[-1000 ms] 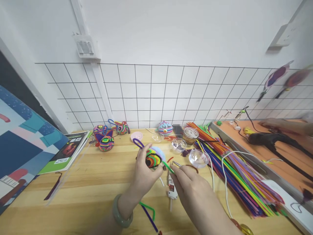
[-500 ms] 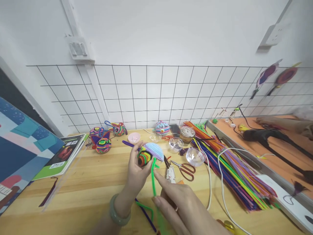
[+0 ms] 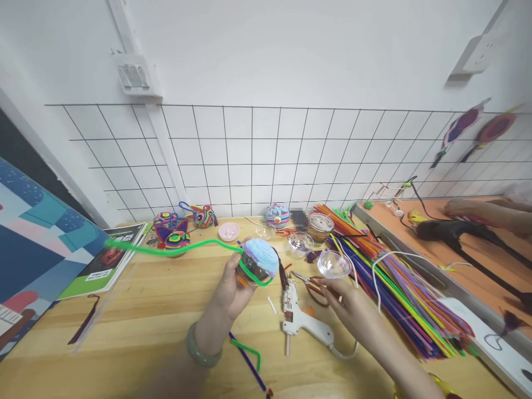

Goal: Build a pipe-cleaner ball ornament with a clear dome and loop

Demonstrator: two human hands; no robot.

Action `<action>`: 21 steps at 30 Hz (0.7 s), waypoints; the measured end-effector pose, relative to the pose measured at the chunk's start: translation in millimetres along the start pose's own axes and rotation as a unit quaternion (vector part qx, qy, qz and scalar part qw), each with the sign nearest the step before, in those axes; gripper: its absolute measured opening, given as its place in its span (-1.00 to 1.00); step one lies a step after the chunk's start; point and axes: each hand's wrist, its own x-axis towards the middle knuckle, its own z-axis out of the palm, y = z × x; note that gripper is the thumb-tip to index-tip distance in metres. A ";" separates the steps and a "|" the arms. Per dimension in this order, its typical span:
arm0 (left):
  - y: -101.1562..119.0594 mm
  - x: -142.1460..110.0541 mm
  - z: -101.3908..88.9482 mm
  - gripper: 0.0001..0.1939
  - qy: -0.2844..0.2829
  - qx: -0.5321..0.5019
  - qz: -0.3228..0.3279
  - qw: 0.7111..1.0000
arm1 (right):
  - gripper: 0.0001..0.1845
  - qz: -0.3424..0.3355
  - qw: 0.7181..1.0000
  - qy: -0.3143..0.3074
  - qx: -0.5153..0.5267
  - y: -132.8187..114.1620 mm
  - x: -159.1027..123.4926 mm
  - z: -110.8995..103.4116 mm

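My left hand (image 3: 233,288) is wrapped round a ball (image 3: 261,257) whose dome is covered in pale blue and lilac pipe cleaner. A green pipe cleaner (image 3: 187,246) bends round the ball's clear lower part, and its long free end sticks out to the left. Beyond the ball's right side hangs a dark tassel (image 3: 282,275). My right hand (image 3: 341,299) has its fingers closed at the red-brown handles of the scissors (image 3: 311,286), which lie on the table with blades pointing left. Just left of that hand, a white glue gun (image 3: 305,324) lies on its side.
A bundle of coloured pipe cleaners (image 3: 399,293) lies at right beside a white power strip (image 3: 477,335) and a cable. Clear plastic half-shells (image 3: 333,265) stand behind the scissors. Finished colourful balls (image 3: 177,235) sit at back left near a magazine (image 3: 112,260). Bent pipe-cleaner pieces (image 3: 249,363) lie in front.
My right hand has left the green pipe cleaner and moved right to the scissors. The ball has turned in my left hand, and the green strand now points left instead of down.
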 end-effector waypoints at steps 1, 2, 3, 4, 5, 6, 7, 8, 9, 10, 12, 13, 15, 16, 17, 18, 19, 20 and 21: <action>-0.5 0.7 -1.4 -0.59 0.000 -0.004 -0.003 1.000 | -0.68 -0.004 1.000 0.018 -0.025 9.7 1.6 3.6; -1.2 1.4 -2.8 -0.58 0.000 -0.007 -0.005 1.000 | -0.70 -0.012 0.999 0.021 -0.039 17.1 2.6 7.8; -1.8 2.0 -4.0 -0.58 0.001 -0.010 -0.008 1.000 | -0.70 -0.021 0.998 0.021 -0.048 22.2 3.2 12.4; -2.2 2.6 -4.9 -0.58 0.001 -0.014 -0.012 1.000 | -0.70 -0.031 0.998 0.019 -0.054 25.2 3.4 17.0; -2.5 3.1 -5.5 -0.58 0.002 -0.019 -0.018 1.000 | -0.71 -0.040 0.998 0.014 -0.057 26.3 3.4 21.1; -2.4 3.6 -5.7 -0.60 0.005 -0.027 -0.021 0.999 | -0.71 -0.049 0.997 0.011 -0.058 25.9 3.1 24.3; -2.1 4.1 -5.6 -0.63 0.011 -0.036 -0.023 0.999 | -0.71 -0.056 0.997 0.007 -0.058 24.4 2.6 26.2; -1.5 4.5 -5.4 -0.66 0.019 -0.045 -0.022 0.999 | -0.71 -0.059 0.996 0.003 -0.060 22.1 1.6 26.9; -0.7 4.9 -5.2 -0.69 0.027 -0.054 -0.021 0.998 | -0.71 -0.058 0.996 -0.006 -0.062 19.4 0.1 26.6; 0.1 5.4 -5.0 -0.71 0.035 -0.060 -0.021 0.997 | -0.71 -0.056 0.996 -0.023 -0.064 16.6 -1.8 25.9; 1.7 6.6 -5.3 -0.71 0.042 -0.061 -0.025 0.997 | -0.73 -0.050 0.993 -0.077 -0.075 12.5 -7.3 25.7; 2.1 7.2 -5.7 -0.68 0.036 -0.056 -0.027 0.997 | -0.74 -0.045 0.990 -0.104 -0.085 11.5 -10.8 27.4; 2.2 8.4 -7.2 -0.60 0.015 -0.039 -0.026 0.999 | -0.74 -0.033 0.983 -0.136 -0.114 11.4 -18.2 34.9; 1.7 8.9 -8.2 -0.56 0.003 -0.030 -0.022 0.999 | -0.69 -0.029 0.982 -0.133 -0.134 11.8 -21.7 40.3; 1.0 9.3 -9.1 -0.52 -0.005 -0.022 -0.019 1.000 | -0.65 -0.025 0.980 -0.127 -0.153 12.0 -24.9 46.0; 0.1 9.6 -10.0 -0.50 -0.010 -0.016 -0.016 1.000 | -0.62 -0.024 0.977 -0.125 -0.170 11.7 -27.5 51.5; -0.9 9.6 -10.9 -0.48 -0.013 -0.013 -0.013 1.000 | -0.58 -0.022 0.974 -0.123 -0.187 10.7 -29.4 56.2; -1.9 9.6 -11.6 -0.48 -0.017 -0.010 -0.012 1.000 | -0.54 -0.019 0.971 -0.125 -0.202 9.0 -30.7 59.8; -2.8 9.4 -12.2 -0.47 -0.023 -0.007 -0.011 1.000 | -0.50 -0.016 0.968 -0.128 -0.213 6.8 -31.3 62.1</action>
